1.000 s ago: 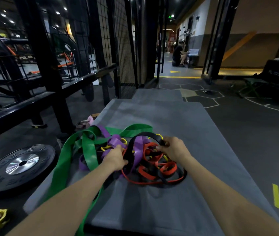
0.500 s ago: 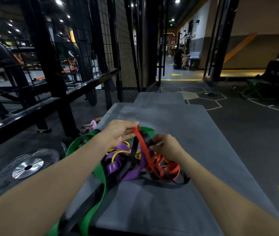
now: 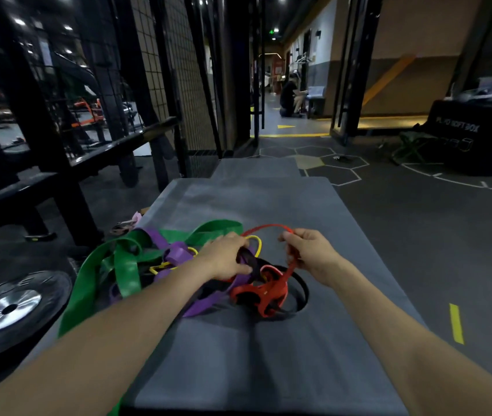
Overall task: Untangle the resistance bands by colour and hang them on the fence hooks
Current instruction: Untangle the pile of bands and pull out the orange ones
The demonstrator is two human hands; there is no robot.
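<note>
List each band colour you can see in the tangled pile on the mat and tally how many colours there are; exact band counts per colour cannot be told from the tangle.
Green: 1 colour
Purple: 1 colour
Yellow: 1 colour
Red: 1 colour
Black: 1 colour
Total: 5 colours

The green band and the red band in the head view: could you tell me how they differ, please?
The green band is wide and flat; the red band is narrower. Green spills over the grey mat's left edge, untouched; red is bunched on the mat, one strand pinched up by the right hand. Both are still tangled in the pile.
</note>
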